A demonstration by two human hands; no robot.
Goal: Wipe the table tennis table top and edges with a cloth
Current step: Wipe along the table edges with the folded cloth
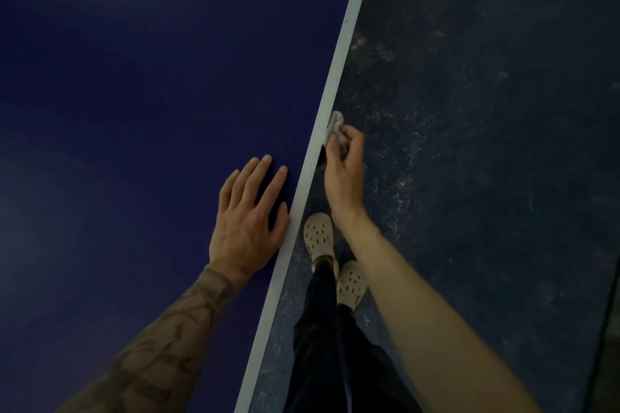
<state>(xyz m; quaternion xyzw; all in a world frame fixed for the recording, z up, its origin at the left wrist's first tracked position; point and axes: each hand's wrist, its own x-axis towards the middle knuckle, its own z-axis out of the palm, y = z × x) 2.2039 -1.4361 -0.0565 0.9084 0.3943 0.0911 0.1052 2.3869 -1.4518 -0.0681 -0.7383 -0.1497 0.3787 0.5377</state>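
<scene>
Cloth (336,131) pinched by right hand (344,171); left hand (248,214) flat on table (134,94).

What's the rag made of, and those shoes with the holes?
The rag looks like soft, crumpled grey fabric, bunched in the right hand. The shoes are probably moulded foam or rubber: matte cream with neat punched holes.

The cloth (336,126) is mostly buried in the right hand (345,174) — only a crumpled tip shows; the tabletop (134,77) runs off left and top.
</scene>
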